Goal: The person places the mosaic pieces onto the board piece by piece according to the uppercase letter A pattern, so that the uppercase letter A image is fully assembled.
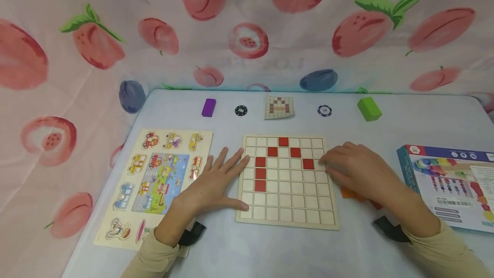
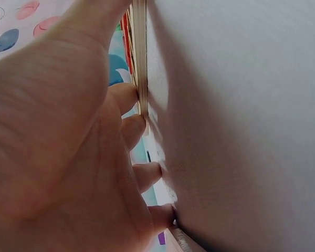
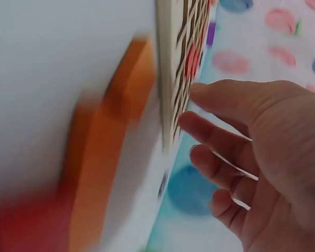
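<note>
A wooden grid board (image 1: pixel 286 225) lies flat on the table, with several red square tiles (image 1: pixel 260 173) set in its cells. My left hand (image 1: pixel 212 188) spreads over the board's left side, its fingertips and thumb at that edge. In the left wrist view, the left fingers (image 2: pixel 134 131) reach down beside the board's layered edge. At the board's right edge is my right hand (image 1: pixel 356 168), fingers loosely bent over the border cells. The right wrist view shows thumb and forefinger (image 3: pixel 199 123) apart, with nothing between them. Orange tiles (image 3: pixel 102 152) lie below this hand, near a blurred red tile (image 3: pixel 31 223).
A puzzle board (image 1: pixel 104 226) with vehicle pieces sits left. Along the back stand a purple block (image 1: pixel 209 107), a black chip (image 1: pixel 241 110), a pattern card (image 1: pixel 278 107), a blue-and-white chip (image 1: pixel 324 110) and a green block (image 1: pixel 369 109). A printed box (image 1: pixel 447 211) lies right.
</note>
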{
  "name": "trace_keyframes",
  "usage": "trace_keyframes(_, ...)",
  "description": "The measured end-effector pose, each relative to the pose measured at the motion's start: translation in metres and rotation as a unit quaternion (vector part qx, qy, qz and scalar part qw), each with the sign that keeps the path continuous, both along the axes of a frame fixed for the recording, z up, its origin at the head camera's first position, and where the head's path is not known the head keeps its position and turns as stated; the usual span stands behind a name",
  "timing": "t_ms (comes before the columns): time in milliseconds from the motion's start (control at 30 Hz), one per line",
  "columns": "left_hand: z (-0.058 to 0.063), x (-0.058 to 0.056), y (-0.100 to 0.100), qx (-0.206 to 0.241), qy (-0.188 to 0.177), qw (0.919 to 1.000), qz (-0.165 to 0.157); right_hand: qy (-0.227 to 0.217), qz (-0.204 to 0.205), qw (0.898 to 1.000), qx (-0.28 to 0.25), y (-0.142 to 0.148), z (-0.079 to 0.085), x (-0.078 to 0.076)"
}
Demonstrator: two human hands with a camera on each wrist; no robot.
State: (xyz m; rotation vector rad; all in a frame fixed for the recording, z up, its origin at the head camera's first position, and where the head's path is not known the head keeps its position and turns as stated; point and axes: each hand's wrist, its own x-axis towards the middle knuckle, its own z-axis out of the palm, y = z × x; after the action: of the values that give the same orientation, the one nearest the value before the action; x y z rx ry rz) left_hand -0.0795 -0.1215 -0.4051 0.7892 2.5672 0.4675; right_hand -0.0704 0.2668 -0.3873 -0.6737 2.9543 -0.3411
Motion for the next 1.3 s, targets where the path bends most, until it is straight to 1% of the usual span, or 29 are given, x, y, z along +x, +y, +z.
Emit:
trace_keyframes(133, -0.002, 0.0, 0.0, -0.005, 0.004, 1.0, 0.0, -0.015, -0.044, 0.999, 0.013, 0.042, 0.004, 0.008)
trace_keyframes(233, -0.002, 0.0, 0.0, -0.005, 0.004, 1.0, 0.0, -0.029, -0.08, 0.995, 0.043, 0.069, 0.003, 0.013)
trace_keyframes(300, -0.002, 0.0, 0.0, -0.003, 0.003, 1.0, 0.001, -0.032, -0.093, 0.993, 0.065, 0.082, 0.001, 0.015)
trace_keyframes(400, -0.002, 0.0, 0.0, -0.002, 0.005, 1.0, 0.0, -0.038, -0.099, 0.991, 0.087, 0.092, -0.004, 0.017)
trace_keyframes(567, -0.002, 0.0, 0.0, 0.004, 0.006, 1.0, -0.001, -0.04, -0.105, 0.99, 0.085, 0.096, -0.008, 0.017)
trace_keyframes(667, -0.002, 0.0, 0.0, 0.006, 0.004, 1.0, -0.001, -0.034, -0.11, 0.991, 0.062, 0.09, -0.006, 0.019)
trace_keyframes(767, -0.002, 0.0, 0.0, 0.006, 0.004, 1.0, -0.001, -0.029, -0.104, 0.994, 0.024, 0.075, -0.001, 0.021)
trace_keyframes(833, -0.002, 0.0, 0.0, 0.005, 0.004, 1.0, 0.0, -0.014, -0.085, 0.996, -0.001, 0.058, 0.001, 0.023)
trace_keyframes(933, -0.002, 0.0, -0.002, 0.004, 0.005, 1.0, 0.001, 0.01, -0.034, 0.999, -0.026, 0.03, 0.001, 0.023)
trace_keyframes(1000, -0.003, 0.0, -0.002, 0.004, 0.005, 1.0, 0.001, 0.027, -0.002, 0.999, -0.039, 0.012, 0.0, 0.023)
trace_keyframes(1067, -0.002, 0.0, -0.002, 0.006, 0.003, 1.0, 0.001, 0.034, 0.019, 0.998, -0.048, -0.002, -0.002, 0.021)
trace_keyframes(1167, -0.002, 0.0, -0.001, 0.009, 0.001, 1.0, 0.0, 0.044, 0.031, 0.997, -0.052, -0.018, -0.005, 0.019)
trace_keyframes(1300, -0.002, 0.0, -0.001, 0.002, 0.005, 1.0, -0.002, 0.058, 0.042, 0.996, -0.044, -0.027, -0.01, 0.016)
